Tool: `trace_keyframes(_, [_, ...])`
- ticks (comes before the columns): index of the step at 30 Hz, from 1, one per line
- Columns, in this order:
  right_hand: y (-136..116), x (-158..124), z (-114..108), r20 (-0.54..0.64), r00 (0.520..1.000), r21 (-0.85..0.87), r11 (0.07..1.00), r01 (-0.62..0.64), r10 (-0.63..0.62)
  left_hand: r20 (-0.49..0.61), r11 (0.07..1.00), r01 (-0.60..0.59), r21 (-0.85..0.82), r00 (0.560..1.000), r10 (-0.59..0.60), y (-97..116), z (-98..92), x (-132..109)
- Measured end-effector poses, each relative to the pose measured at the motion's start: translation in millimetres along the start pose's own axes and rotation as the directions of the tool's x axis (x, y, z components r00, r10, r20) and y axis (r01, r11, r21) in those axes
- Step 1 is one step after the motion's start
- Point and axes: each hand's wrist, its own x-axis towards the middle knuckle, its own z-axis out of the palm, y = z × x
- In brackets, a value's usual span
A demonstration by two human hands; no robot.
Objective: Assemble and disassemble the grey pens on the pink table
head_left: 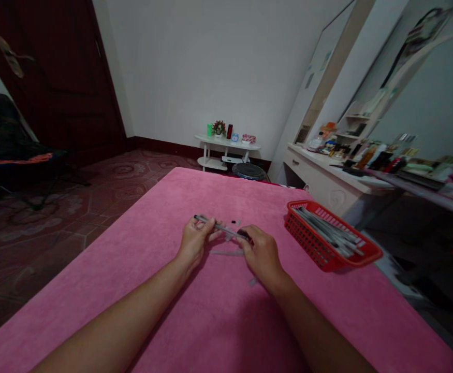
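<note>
A slender pen point(224, 229) was held between both hands over the pink cloth point(164, 300): it was pinched near one dark end by the left hand point(195, 239), and its other end was gripped by the right hand point(263, 249). For good work, both ends needed to be kept in one straight line, and the small black piece point(233, 221) lying nearby was not to be brushed away.

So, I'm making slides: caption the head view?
Left hand and right hand hold a pen over pink cloth, beside a red basket.
</note>
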Motion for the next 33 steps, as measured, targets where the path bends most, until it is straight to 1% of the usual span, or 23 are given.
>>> trace_keyframes(6, [-3.0, -1.3, -2.5, -0.037, 0.998, 0.038, 0.998, 0.043, -0.042, -0.021, 0.997, 0.063, -0.041, 0.998, -0.064, -1.1, 1.3, -1.0])
trace_keyframes(10, [-6.1, -2.0, -3.7, -0.083, 0.996, 0.087, 0.996, 0.027, -0.020, -0.014, 0.997, 0.067, -0.044, 0.998, -0.068, -1.0, 2.3, -2.6])
trace_keyframes(14, [-7.3, -2.0, -3.8, -0.086, 0.993, 0.128, 0.990, -0.067, 0.078, 0.011, 0.997, 0.062, -0.047, 0.998, -0.062, -1.5, 3.1, -5.0])
trace_keyframes(17, [-5.7, -1.6, -2.2, -0.036, 0.985, 0.156, 0.975, -0.159, 0.166, 0.045, 0.998, 0.051, -0.043, 0.998, -0.050, -2.4, 3.1, -7.2])
trace_keyframes(20, [-3.4, -0.1, -0.2, 0.019, 0.966, 0.245, 0.936, -0.254, 0.257, 0.075, 0.999, 0.035, -0.034, 0.997, -0.033, -2.4, 2.8, -8.5])
trace_keyframes(22, [-3.1, 2.0, -0.4, 0.060, 0.954, 0.311, 0.903, -0.296, 0.293, 0.091, 0.999, 0.037, -0.028, 0.995, -0.034, -1.2, 2.6, -8.0])
trace_keyframes(24, [-4.7, 4.5, -2.2, 0.091, 0.949, 0.336, 0.888, -0.314, 0.301, 0.101, 0.999, 0.037, -0.018, 0.994, -0.035, 0.7, 3.2, -6.7])
trace_keyframes(28, [-12.2, 5.2, -5.7, 0.105, 0.959, 0.259, 0.924, -0.283, 0.264, 0.098, 1.000, 0.020, 0.015, 0.995, -0.022, 3.4, 8.5, -7.7])
trace_keyframes(33, [-17.6, 3.7, -8.3, 0.136, 0.972, 0.126, 0.970, -0.208, 0.190, 0.172, 0.990, 0.025, 0.139, 0.984, -0.049, 2.8, 14.5, -15.3])
